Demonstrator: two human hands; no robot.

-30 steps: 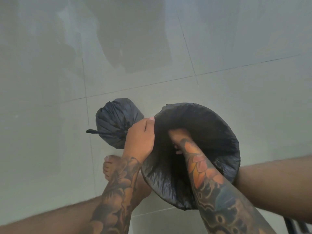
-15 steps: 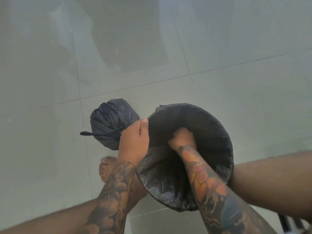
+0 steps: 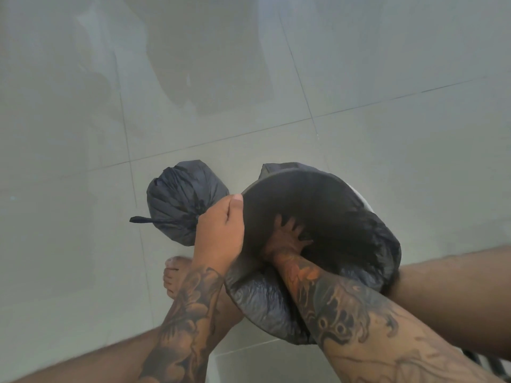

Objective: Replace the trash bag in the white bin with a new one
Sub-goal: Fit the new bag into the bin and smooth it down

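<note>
A new black trash bag (image 3: 356,239) is stretched over the rim of the white bin (image 3: 362,200), of which only a sliver shows at the far right edge. My left hand (image 3: 219,233) pinches the bag at the bin's left rim. My right hand (image 3: 289,233) is down inside the bag, fingers spread flat against the plastic. The old black trash bag (image 3: 182,197), tied shut with its tail pointing left, lies on the floor just left of the bin.
Pale grey floor tiles (image 3: 387,134) stretch all around. My bare left foot (image 3: 174,275) stands beside the tied bag, and my legs flank the bin at the bottom of the view.
My right hand has gone from a fist near the bag's mouth to spread fingers deeper inside. The left hand keeps its grip on the rim.
</note>
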